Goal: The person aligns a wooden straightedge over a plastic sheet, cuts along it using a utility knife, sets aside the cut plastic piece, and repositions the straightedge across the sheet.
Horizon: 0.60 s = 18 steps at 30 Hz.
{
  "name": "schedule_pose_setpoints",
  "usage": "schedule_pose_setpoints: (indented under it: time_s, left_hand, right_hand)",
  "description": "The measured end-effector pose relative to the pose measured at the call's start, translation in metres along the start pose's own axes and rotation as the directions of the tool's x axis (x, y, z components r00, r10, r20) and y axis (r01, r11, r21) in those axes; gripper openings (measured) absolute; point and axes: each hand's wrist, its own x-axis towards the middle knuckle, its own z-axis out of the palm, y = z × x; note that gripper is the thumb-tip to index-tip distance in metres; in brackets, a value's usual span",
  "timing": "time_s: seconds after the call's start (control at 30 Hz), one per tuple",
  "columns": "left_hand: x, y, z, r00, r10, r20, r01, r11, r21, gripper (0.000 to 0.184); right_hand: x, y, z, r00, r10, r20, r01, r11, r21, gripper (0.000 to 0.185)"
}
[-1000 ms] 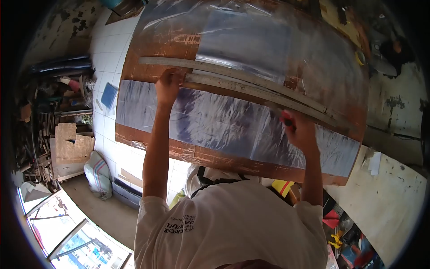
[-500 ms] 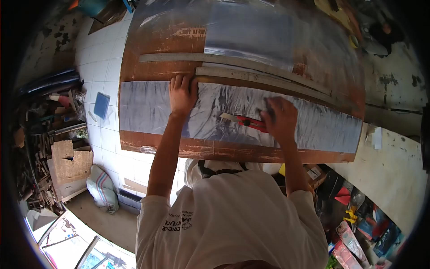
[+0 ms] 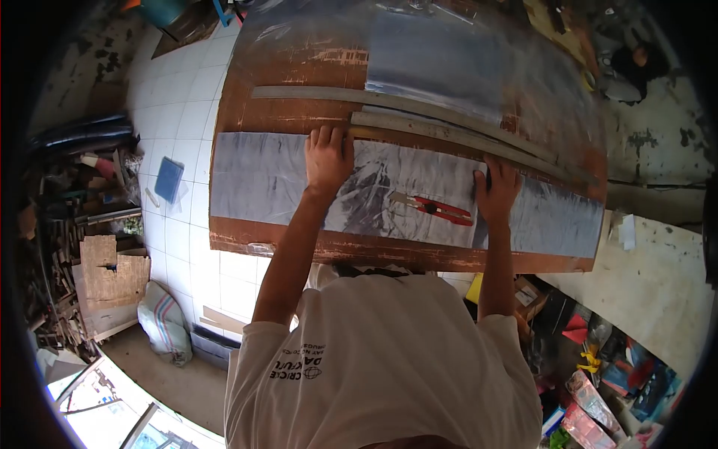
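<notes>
On the brown worktop (image 3: 295, 114), my left hand (image 3: 327, 161) and right hand (image 3: 499, 193) best press the sheet (image 3: 258, 179) evenly, clear of the knife (image 3: 443, 210); whether either grip pinches, I cannot tell.

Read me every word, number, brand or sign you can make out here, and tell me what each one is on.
"CRICKE", partly lost in folds: white shirt.
"DRUGS", smaller: same shirt; its other lettering is unclear.
Box label: too small to read.
Utility knife: no readable text.
</notes>
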Motion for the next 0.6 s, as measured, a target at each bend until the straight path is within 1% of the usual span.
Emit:
schedule_pose_setpoints:
  time_s: [0.1, 0.23, 0.3, 0.33, 0.4, 0.43, 0.47, 0.53, 0.57, 0.6]
  left_hand:
    - [-0.005, 0.001, -0.005, 0.998, -0.027, 0.051, 0.026, 0.999, 0.018, 0.015]
    - [-0.01, 0.002, -0.01, 0.998, -0.04, 0.05, 0.04, 0.999, -0.005, 0.021]
    - [-0.006, -0.001, -0.008, 0.997, -0.06, 0.039, 0.061, 0.998, -0.031, 0.029]
    - [-0.002, 0.0, -0.008, 0.998, -0.05, 0.039, 0.052, 0.998, -0.04, 0.029]
    - [0.007, -0.001, -0.008, 0.993, -0.084, 0.086, 0.089, 0.994, -0.058, 0.032]
    - [0.011, -0.004, -0.006, 0.986, -0.082, 0.142, 0.091, 0.994, -0.059, 0.035]
    - [0.017, -0.007, -0.004, 0.987, -0.074, 0.142, 0.084, 0.994, -0.065, 0.035]
    - [0.031, -0.009, -0.005, 0.978, 0.045, 0.204, -0.007, 0.983, -0.183, 0.039]
    - [0.037, -0.01, -0.006, 0.966, 0.033, 0.258, 0.016, 0.982, -0.187, 0.043]
    - [0.043, -0.012, -0.005, 0.964, 0.042, 0.261, 0.009, 0.982, -0.191, 0.043]
  right_hand:
    - [-0.003, -0.001, -0.001, 1.0, -0.002, -0.001, 0.002, 1.0, 0.02, 0.039]
    - [-0.007, -0.006, -0.004, 1.0, 0.017, -0.001, -0.017, 1.0, 0.02, 0.039]
    - [-0.004, -0.012, -0.008, 0.996, 0.086, 0.023, -0.088, 0.993, 0.082, 0.038]
    - [-0.004, -0.011, -0.008, 0.995, 0.095, 0.017, -0.096, 0.993, 0.074, 0.038]
    - [0.002, -0.011, -0.005, 0.995, 0.099, 0.017, -0.1, 0.99, 0.1, 0.036]
    - [0.008, -0.011, -0.006, 0.996, 0.084, -0.008, -0.083, 0.994, 0.072, 0.03]
    - [0.016, -0.01, -0.006, 0.996, 0.09, -0.013, -0.089, 0.994, 0.067, 0.03]
    - [0.033, -0.01, -0.006, 0.994, 0.095, 0.05, -0.106, 0.945, 0.31, 0.025]
    - [0.04, -0.011, -0.006, 0.994, 0.104, 0.045, -0.113, 0.945, 0.307, 0.025]
    - [0.048, -0.015, -0.009, 0.996, 0.063, 0.06, -0.078, 0.958, 0.274, 0.024]
